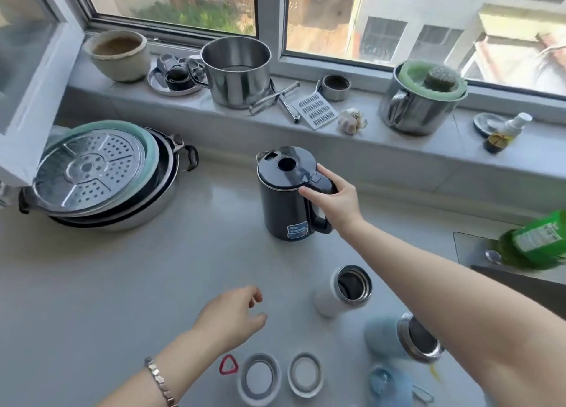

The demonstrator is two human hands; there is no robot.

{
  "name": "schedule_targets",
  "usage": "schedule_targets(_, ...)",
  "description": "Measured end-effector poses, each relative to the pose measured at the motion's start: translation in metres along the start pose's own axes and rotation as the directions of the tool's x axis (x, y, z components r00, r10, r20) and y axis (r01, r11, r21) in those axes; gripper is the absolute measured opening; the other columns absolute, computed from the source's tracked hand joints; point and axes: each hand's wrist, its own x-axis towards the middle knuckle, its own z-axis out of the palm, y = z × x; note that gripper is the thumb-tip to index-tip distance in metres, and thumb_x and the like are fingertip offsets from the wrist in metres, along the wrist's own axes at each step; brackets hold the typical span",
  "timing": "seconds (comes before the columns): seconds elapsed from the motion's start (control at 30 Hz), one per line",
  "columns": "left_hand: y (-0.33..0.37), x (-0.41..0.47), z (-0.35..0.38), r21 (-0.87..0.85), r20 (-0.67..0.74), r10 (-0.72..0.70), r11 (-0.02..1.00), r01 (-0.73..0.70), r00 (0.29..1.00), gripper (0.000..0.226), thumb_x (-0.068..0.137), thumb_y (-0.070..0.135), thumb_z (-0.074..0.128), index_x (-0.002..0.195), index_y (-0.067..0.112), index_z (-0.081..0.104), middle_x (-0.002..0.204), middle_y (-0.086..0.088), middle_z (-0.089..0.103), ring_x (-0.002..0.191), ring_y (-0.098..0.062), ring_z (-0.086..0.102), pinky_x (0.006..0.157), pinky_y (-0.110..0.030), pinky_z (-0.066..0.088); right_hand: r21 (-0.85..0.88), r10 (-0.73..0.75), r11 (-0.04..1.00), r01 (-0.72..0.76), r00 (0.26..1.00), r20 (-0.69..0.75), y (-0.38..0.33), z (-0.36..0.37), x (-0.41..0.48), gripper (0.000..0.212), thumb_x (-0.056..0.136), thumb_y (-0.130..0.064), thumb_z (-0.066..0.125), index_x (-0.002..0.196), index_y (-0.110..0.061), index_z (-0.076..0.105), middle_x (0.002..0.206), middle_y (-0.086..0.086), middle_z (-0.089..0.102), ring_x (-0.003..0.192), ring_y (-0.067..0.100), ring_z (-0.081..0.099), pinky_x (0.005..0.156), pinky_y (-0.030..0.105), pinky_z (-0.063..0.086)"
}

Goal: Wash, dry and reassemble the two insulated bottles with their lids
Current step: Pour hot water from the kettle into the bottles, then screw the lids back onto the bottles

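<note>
Two bottles: both are open on the near right of the bench [122, 284]. The white bottle [329, 302] stands just beyond the blue bottle [382, 336], which is too blurred to tell its lean.
Lid parts: the left lid ring [258, 379] and the right lid ring [304, 374] lie flat at the near edge, with a red ring [228, 365] just left of them.
Step in hand: likely fetching water for the wash. Nothing looks reassembled yet.
Right hand [333, 201]: stretched far across to the dark kettle [283, 204], fingers curled round the top of its handle.
Left hand [232, 317]: hovers over the bench beyond the lid rings, fingers loosely curled, holding nothing.
Next move: probably a firm lift and level carry toward a bottle mouth, then a slow pour.
</note>
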Motion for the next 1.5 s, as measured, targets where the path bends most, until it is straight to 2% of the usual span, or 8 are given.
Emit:
schedule_targets(0.27,-0.005,-0.038,0.049,0.367,0.16,0.104,0.917,-0.157,0.982,0.086,0.067,0.054,0.066,0.141,0.035,0.026,0.14,0.005,0.032,0.125,-0.019,0.039,0.099,-0.031,0.032,-0.167,0.021,0.986,0.0,0.992,0.126,0.021,-0.014,-0.014,0.062,0.08,-0.015,0.072,0.135,-0.02,0.044,0.131,-0.002,0.055,0.112,0.009,0.054,0.093,0.018,0.042)
schedule_targets(0.43,-0.011,-0.047,0.073,0.554,0.144,0.077,0.82,-0.145,0.986,0.077,0.07,0.046,0.067,0.136,0.028,0.031,0.132,-0.001,0.041,0.117,-0.024,0.046,0.089,-0.035,0.031,-0.49,0.081,0.872,0.014,0.981,0.174,-0.014,-0.039,-0.029,0.062,0.083,-0.026,0.068,0.138,-0.021,0.04,0.132,0.006,0.048,0.121,0.018,0.046,0.091,0.024,0.038)
schedule_targets(0.6,-0.014,-0.064,0.091,0.452,-0.045,0.147,0.885,-0.111,0.988,0.068,0.064,0.048,0.072,0.122,0.032,0.04,0.112,-0.003,0.05,0.093,-0.021,0.06,0.063,-0.027,0.036,-0.471,-0.329,0.82,0.326,0.941,0.078,-0.045,-0.082,-0.116,0.027,0.085,-0.009,0.062,0.11,-0.018,0.062,0.102,-0.016,0.051,0.111,0.012,0.05,0.096,0.021,0.039)
schedule_targets(0.77,-0.014,-0.095,0.099,0.121,-0.207,0.026,0.993,-0.001,0.978,0.059,0.073,0.049,0.066,0.126,0.04,0.043,0.117,0.005,0.046,0.101,-0.02,0.058,0.075,-0.028,0.043,-0.354,-0.171,0.9,0.254,0.953,0.249,-0.019,-0.107,-0.221,0.028,0.083,-0.008,0.065,0.087,-0.035,0.062,0.098,-0.015,0.057,0.094,-0.001,0.056,0.082,0.009,0.043)
schedule_targets(0.97,0.07,-0.143,0.082,-0.025,-0.426,0.543,0.793,-0.609,0.724,0.059,0.061,0.055,0.067,0.113,0.042,0.043,0.11,0.018,0.046,0.083,-0.007,0.058,0.062,-0.019,0.047,-0.34,0.311,0.926,-0.163,0.839,0.446,-0.002,-0.124,-0.273,0.042,0.074,-0.053,0.06,0.113,-0.047,0.047,0.113,-0.011,0.059,0.095,-0.003,0.06,0.08,0.015,0.049)
schedule_targets(1.1,0.107,-0.158,0.099,-0.084,-0.423,0.688,0.619,-0.781,0.59,0.056,0.068,0.034,0.073,0.117,0.032,0.047,0.116,0.019,0.047,0.099,0.0,0.055,0.072,-0.017,0.049,-0.235,0.341,0.94,-0.249,0.749,0.569,0.004,-0.149,-0.3,0.047,0.076,-0.049,0.065,0.119,-0.032,0.056,0.106,-0.002,0.07,0.093,0.001,0.064,0.074,0.011,0.045)
schedule_targets(1.3,0.071,-0.148,0.125,-0.385,-0.213,0.429,0.789,-0.479,0.878,0.09,0.046,0.071,0.074,0.125,0.057,0.033,0.13,0.033,0.041,0.122,0.013,0.039,0.101,-0.009,0.031,-0.232,0.064,0.972,-0.034,0.99,0.123,0.034,-0.188,-0.324,0.043,0.047,-0.049,0.068,0.089,-0.04,0.066,0.093,-0.017,0.07,0.076,-0.002,0.063,0.071,0.008,0.045)
schedule_targets(1.5,0.064,-0.119,0.169,-0.461,-0.069,0.181,0.866,-0.192,0.981,0.088,0.061,0.028,0.086,0.127,0.047,0.031,0.138,0.02,0.039,0.124,0.005,0.037,0.102,-0.016,0.031,-0.363,-0.196,0.909,0.203,0.979,0.056,0.068,-0.155,-0.303,0.044,0.063,-0.041,0.073,0.105,-0.041,0.056,0.11,-0.024,0.054,0.104,-0.012,0.05,0.086,0.004,0.037)
